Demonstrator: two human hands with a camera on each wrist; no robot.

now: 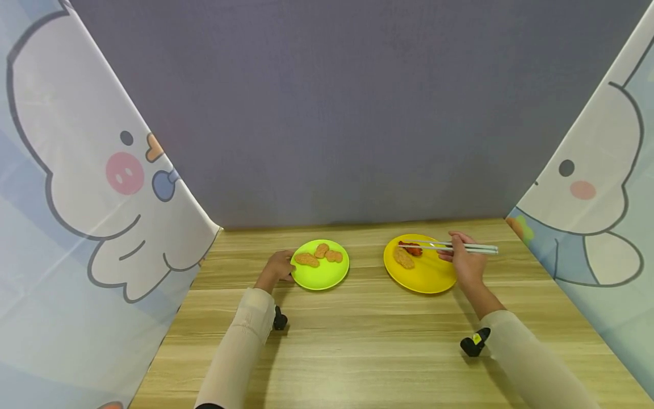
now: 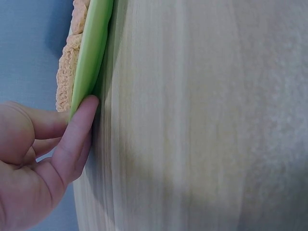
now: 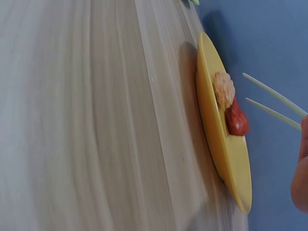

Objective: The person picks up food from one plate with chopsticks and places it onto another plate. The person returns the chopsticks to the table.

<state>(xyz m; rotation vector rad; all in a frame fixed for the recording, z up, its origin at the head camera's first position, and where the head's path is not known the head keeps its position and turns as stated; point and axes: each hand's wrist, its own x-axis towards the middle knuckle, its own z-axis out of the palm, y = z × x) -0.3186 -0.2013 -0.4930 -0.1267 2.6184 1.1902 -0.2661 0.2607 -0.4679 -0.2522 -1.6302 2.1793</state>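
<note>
At the left, my left hand (image 1: 279, 266) pinches the rim of a light green plate (image 1: 319, 280), thumb at the upper edge and fingers beneath. Several breaded nugget-like pieces (image 1: 306, 259) lie on that plate. On the right, a yellow plate (image 1: 429, 282) bears one breaded piece (image 1: 403, 259) and a glossy red piece of food (image 3: 237, 119). My right hand (image 1: 467, 262) holds a pair of pale chopsticks (image 1: 480, 249) over the yellow plate's right side. In the right wrist view the chopstick tips stand apart, above the food, with nothing between them.
Both plates stand on a wood-grain table (image 1: 357, 341) near its back edge. A grey panel (image 1: 357, 113) rises behind it, and cartoon-printed sheets (image 1: 66, 170) flank both sides. Black wrist devices (image 1: 472, 345) sit at the cuffs of both pale sleeves.
</note>
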